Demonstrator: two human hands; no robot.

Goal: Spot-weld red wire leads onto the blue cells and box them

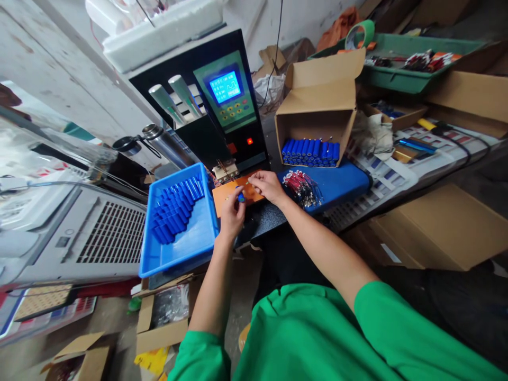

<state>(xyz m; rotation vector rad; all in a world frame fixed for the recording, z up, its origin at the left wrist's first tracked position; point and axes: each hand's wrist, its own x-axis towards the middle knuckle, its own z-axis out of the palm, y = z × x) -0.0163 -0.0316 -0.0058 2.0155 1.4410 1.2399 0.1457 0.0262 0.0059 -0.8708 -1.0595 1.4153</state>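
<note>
My left hand (232, 212) is closed around a blue cylindrical battery cell (241, 197), above an orange board (223, 200). To its right, my right hand (267, 186) is pinched over the same board; whatever lies between its fingertips is too small to make out. Just behind the hands are the electrode arms (227, 170) of a black spot welder (254, 127) with a lit blue screen (225, 87). A bundle of red and black wires (304, 188) lies close to my right wrist.
A blue tray (194, 233) with rows of blue cells stands at left. An open cardboard box (317, 119) holding stacked cells is at back right. Behind the tray stands a metal flask (169, 145). A green bin (416, 79) with wires sits far right.
</note>
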